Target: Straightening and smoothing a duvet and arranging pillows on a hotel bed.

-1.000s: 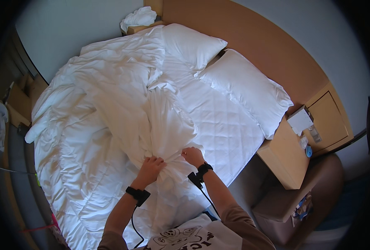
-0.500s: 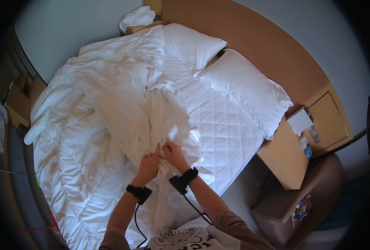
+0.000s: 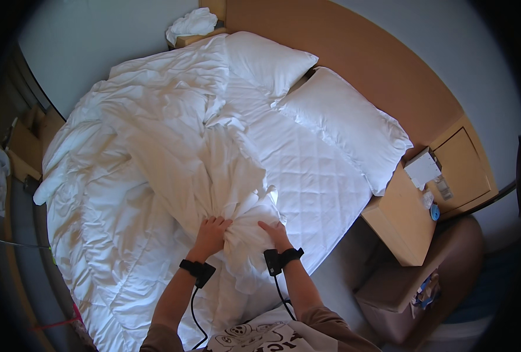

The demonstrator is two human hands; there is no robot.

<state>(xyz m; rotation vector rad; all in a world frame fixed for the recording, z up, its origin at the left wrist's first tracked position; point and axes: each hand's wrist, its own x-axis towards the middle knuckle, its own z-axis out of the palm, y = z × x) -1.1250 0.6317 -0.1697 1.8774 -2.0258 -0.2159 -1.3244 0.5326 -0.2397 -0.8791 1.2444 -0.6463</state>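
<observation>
A rumpled white duvet (image 3: 108, 193) covers the left side of the bed. Over its right part lies a smoother, bunched white cloth (image 3: 213, 170), probably a duvet cover; where one ends and the other begins is hard to see. My left hand (image 3: 211, 236) is closed on this cloth, its fingers curled over the top and folds fanning out from them. A short way to the right, my right hand (image 3: 276, 233) grips the same cloth, thumb stretched toward the left hand, fingers partly hidden in the fabric. Cloth is drawn up between the hands.
Two white pillows (image 3: 269, 61) lie by the brown headboard (image 3: 354, 53). A quilted mattress pad (image 3: 313, 179) shows on the right. Beyond stand a wooden nightstand (image 3: 404, 223) with a white box (image 3: 423, 170) and a brown armchair (image 3: 389, 293). White fabric (image 3: 191, 23) sits on the far nightstand.
My right hand has moved right and slightly down, away from the left hand. The left hand has shifted little, its fingers now curled. The cloth between them has spread wider.
</observation>
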